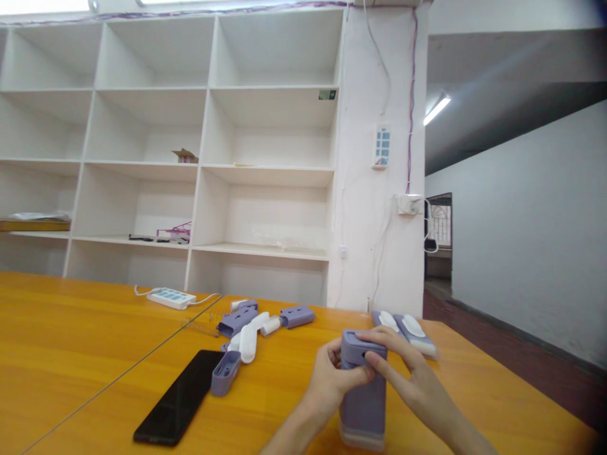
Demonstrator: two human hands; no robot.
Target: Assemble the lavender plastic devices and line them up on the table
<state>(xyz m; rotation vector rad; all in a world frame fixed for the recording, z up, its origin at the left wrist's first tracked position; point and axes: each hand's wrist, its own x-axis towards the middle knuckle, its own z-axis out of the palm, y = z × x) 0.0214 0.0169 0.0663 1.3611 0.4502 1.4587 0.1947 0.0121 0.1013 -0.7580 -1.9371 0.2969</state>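
A purple plastic housing (363, 404) with a pale translucent base stands upright at the table's near right. My left hand (329, 376) is closed around its left side, the thumb across the front just below the top cap. On the purple cap (353, 341), which sits at the top of the housing, my right hand (410, 373) presses from the right. Its thumb is by a small dark hole in the cap's front, with the fingers over the top. Behind my right hand lie two purple-and-white pieces (415, 335) side by side, partly covered by it.
Left of my hands lie a loose purple cap (225, 374), white oblong parts (248, 341), purple sleeves (297, 316) and thin springs (202, 327). A black phone (180, 398) lies nearer me. A white power strip (171, 297) sits at the back before white shelves (265, 253).
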